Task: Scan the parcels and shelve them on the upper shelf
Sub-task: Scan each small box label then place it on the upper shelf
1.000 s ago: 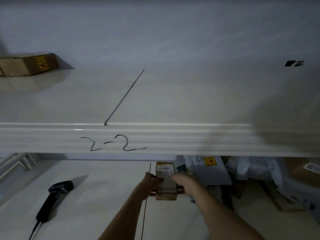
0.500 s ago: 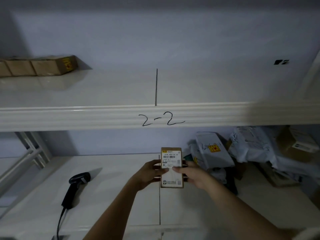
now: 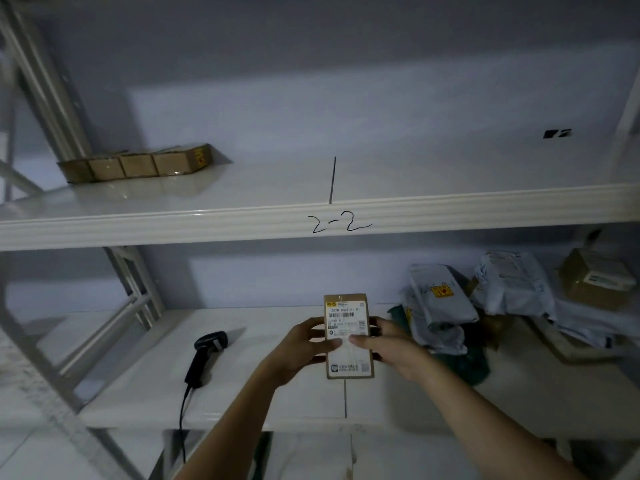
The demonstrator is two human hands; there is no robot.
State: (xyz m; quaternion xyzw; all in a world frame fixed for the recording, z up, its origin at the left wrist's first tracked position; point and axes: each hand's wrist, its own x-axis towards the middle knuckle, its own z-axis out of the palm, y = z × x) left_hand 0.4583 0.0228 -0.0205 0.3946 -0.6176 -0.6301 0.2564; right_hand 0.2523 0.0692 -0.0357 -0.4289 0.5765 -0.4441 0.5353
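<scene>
Up on the upper shelf (image 3: 242,188), far to the left, a row of brown cardboard boxes (image 3: 138,164) sits end to end, taped and matte, one end face bearing a yellow sticker. That shelf is glossy white with a ribbed front lip, and "2-2" (image 3: 341,221) is scrawled on the lip in black marker. Grey metal struts (image 3: 45,81) slant along the left side of the rack.

Down on the lower shelf (image 3: 242,393), a black handheld scanner (image 3: 204,356) lies on its side, its cable trailing over the front edge. Just right of it, the left hand (image 3: 298,348) and right hand (image 3: 389,348) hold a small flat cardboard parcel (image 3: 349,336) upright between them, above the lower shelf — a slim rectangle with a white printed label and barcode facing the viewer. The left fingers curl round its left edge with the thumb pressed onto the label; the right fingers wrap behind the right edge, thumb laid across the front.

Farther right lies a heap of crumpled grey plastic mailers (image 3: 485,299) — one with a yellow sticker — over something dark green, and a brown box (image 3: 595,278) with a white label at the far end.
</scene>
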